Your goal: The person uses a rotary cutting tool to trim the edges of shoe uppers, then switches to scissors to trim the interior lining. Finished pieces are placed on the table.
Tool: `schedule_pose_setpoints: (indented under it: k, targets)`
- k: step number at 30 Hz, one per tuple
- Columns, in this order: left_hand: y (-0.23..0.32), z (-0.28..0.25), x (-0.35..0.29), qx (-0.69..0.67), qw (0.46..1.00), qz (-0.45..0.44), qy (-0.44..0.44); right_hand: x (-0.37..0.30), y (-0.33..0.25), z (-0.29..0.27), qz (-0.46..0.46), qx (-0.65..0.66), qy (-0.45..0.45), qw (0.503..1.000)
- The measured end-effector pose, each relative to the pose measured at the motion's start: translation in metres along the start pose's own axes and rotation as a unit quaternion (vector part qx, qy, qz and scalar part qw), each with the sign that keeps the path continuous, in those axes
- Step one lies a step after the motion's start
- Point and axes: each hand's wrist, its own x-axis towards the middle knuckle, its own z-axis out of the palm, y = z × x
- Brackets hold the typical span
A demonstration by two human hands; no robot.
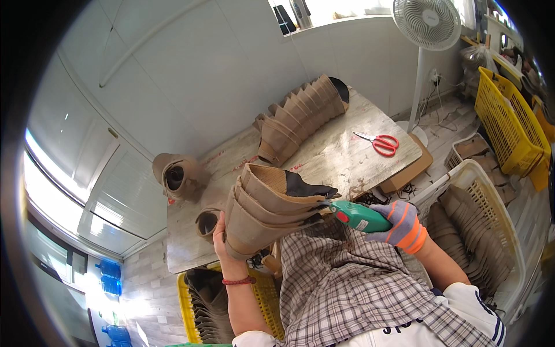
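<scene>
My bare left hand (pixel 220 236) is closed on the side of a stack of nested tan shoe uppers (pixel 260 214), its fingers partly hidden behind them. The top upper shows a mesh-like tan inside and a black lining piece (pixel 303 186) hanging at its right edge. In a grey and orange glove, my right hand (pixel 402 227) grips green electric scissors (pixel 359 217) with a red button. Their tip points left and meets the right edge of the stack near the black lining. Whether the blades touch the material is too small to tell.
On the worktable (pixel 341 156) lie a long row of nested uppers (pixel 303 118), red-handled scissors (pixel 384 144) and rolled tan pieces (pixel 180 176). A yellow crate (pixel 269 301) stands below left, a white basket (pixel 514 243) of uppers at right. A white fan (pixel 426 23) stands behind.
</scene>
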Motion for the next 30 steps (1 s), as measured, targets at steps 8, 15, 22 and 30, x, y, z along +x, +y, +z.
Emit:
schedule_pose_setpoints:
  k: [8, 15, 22, 30]
  targets:
    - [-0.024, 0.025, -0.008, -0.02, 1.0, 0.002, 0.016, 0.014, -0.03, 0.001, 0.052, 0.105, -0.038, 0.992]
    - [-0.036, 0.051, -0.018, 0.144, 0.981, 0.122, 0.054, 0.018, -0.04, 0.033, 0.253, 0.452, -0.025, 0.855]
    - [-0.01, 0.058, 0.011, 0.638, 0.731, 0.242, -0.018, 0.029, -0.02, 0.039, 0.24, 0.361, 0.057, 0.9]
    - [0.046, 0.018, 0.122, 0.891, 0.292, 0.337, 0.083, 0.019, -0.002, 0.034, 0.3, 0.358, 0.064, 0.882]
